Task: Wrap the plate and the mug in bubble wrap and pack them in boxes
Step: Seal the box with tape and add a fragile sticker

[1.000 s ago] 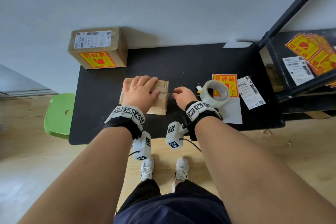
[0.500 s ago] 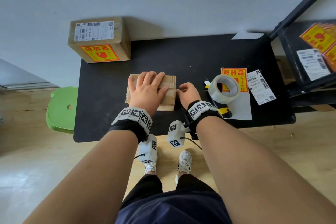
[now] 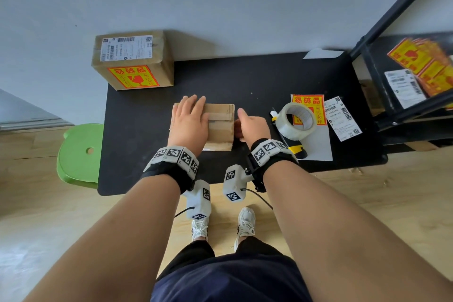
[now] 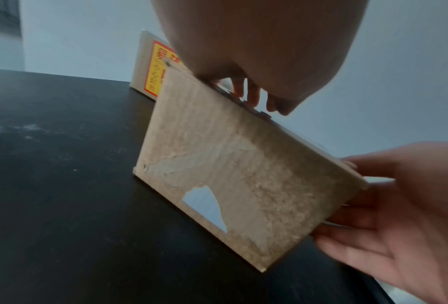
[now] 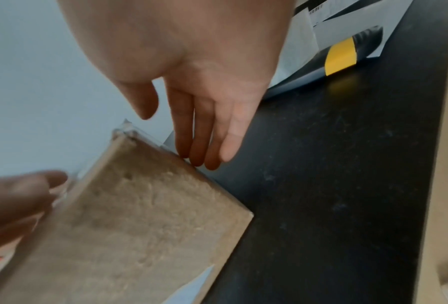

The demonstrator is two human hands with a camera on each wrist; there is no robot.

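Observation:
A small taped cardboard box point(image 3: 219, 125) stands in the middle of the black table point(image 3: 245, 76). My left hand point(image 3: 190, 117) lies flat on the left part of its top, fingers reaching the far edge. My right hand point(image 3: 250, 125) is at the box's right side, its straight fingertips point(image 5: 199, 160) touching that side wall. The left wrist view shows the box's near face point(image 4: 230, 170), scuffed, with a torn white label scrap. A larger sealed box point(image 3: 133, 59) with a shipping label and a yellow fragile sticker stands at the back left corner. No plate or mug is visible.
A clear tape roll point(image 3: 296, 117) and a yellow-black utility knife point(image 3: 297, 151) lie right of my right hand on a white sheet point(image 3: 321, 144), beside a fragile sticker point(image 3: 308, 105) and a shipping label point(image 3: 342, 117). A black shelf point(image 3: 397, 19) stands at the right, a green stool point(image 3: 78, 154) at the left.
My right hand has come in from beside the tape roll to touch the box's right side. My left hand has slid a little leftward on the box top.

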